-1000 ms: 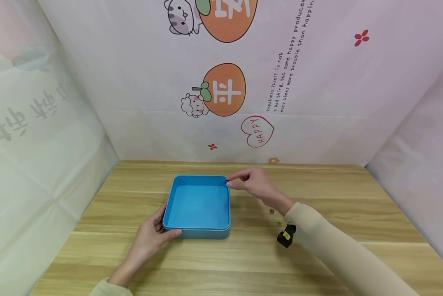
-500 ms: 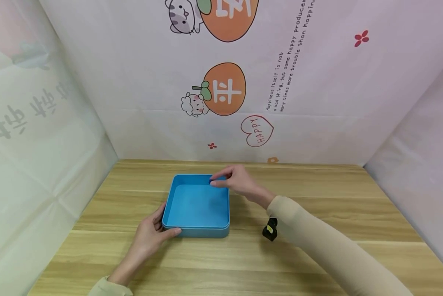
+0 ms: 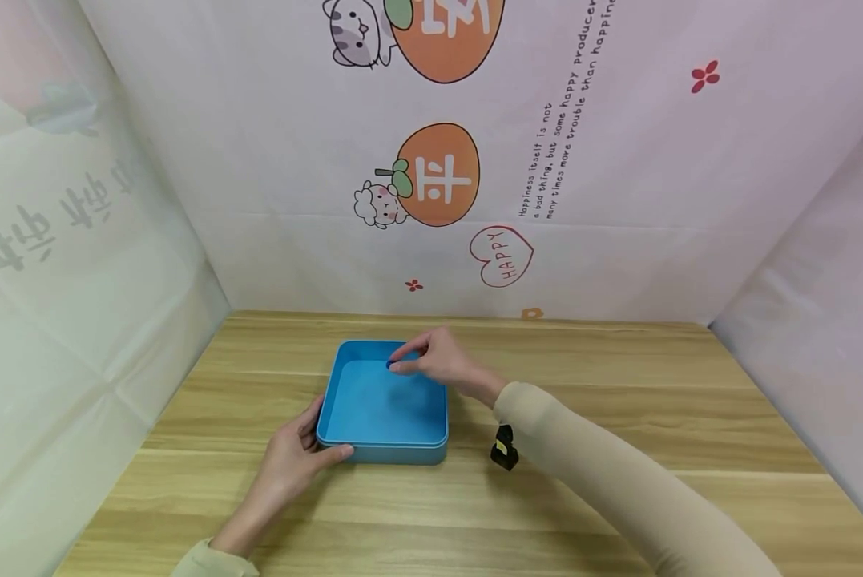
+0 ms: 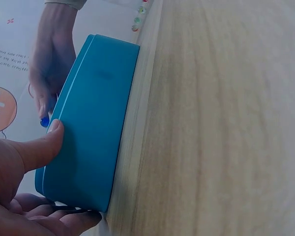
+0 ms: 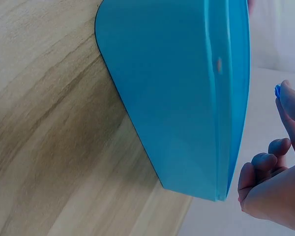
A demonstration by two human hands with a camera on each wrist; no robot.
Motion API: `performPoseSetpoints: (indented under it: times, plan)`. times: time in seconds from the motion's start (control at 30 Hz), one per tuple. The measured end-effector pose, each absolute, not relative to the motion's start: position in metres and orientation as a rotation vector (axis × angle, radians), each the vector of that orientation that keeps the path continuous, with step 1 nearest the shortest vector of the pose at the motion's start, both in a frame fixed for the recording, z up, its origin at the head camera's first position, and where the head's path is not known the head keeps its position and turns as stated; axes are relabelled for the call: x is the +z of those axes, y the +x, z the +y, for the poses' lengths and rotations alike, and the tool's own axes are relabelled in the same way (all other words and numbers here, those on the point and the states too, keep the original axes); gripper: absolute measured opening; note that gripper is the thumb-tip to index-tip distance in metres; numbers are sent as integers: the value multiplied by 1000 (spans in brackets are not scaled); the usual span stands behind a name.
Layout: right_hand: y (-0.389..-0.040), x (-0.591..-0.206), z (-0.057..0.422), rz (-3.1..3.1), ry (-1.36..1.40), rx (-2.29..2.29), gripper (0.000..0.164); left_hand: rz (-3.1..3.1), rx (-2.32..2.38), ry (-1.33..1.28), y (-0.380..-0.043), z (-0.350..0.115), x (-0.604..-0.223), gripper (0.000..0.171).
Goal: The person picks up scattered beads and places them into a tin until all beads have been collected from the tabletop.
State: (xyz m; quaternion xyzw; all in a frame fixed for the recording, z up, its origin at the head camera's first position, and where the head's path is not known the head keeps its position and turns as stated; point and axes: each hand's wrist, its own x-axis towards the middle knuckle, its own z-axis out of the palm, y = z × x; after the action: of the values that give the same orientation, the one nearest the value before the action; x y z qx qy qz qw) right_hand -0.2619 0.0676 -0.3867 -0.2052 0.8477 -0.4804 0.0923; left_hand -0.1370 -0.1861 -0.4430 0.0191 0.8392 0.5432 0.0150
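An open, shallow blue box (image 3: 384, 409) sits on the wooden table. At its near left corner my left hand (image 3: 294, 461) grips it, thumb on the front wall and fingers around the left side; the left wrist view shows this thumb (image 4: 42, 147) on the wall close up. Over the box's far right part is my right hand (image 3: 438, 359), pinching a small, glossy blue piece (image 4: 44, 121) between thumb and index finger. In the right wrist view the blue piece (image 5: 278, 90) shows at the fingertips, above the rim, while the other fingers are curled.
Several small, shiny, coloured pieces (image 4: 136, 20) lie on the table beyond the box in the left wrist view; the right sleeve (image 3: 582, 449) hides that area from the head view. A black wrist camera (image 3: 505, 449) hangs below the right wrist. Printed white cloth (image 3: 619, 264) walls the table's back.
My right hand has moved left, carrying the blue piece from the box's right rim to over its inside. My left hand and the box have stayed in place.
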Motion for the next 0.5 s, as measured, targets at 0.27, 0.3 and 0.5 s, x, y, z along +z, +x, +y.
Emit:
performPoseSetpoints:
  times: [0.27, 0.3, 0.5]
  plan:
    - [-267, -392, 58, 2541, -602, -1382, 13, 2613, 1694, 65, -138, -186, -442, 95]
    - [-267, -394, 57, 2542, -606, -1380, 13, 2610, 1697, 66, -138, -186, -442, 95]
    - [-268, -397, 52, 2536, -598, -1368, 13, 2606, 1704, 67, -138, -185, -443, 95]
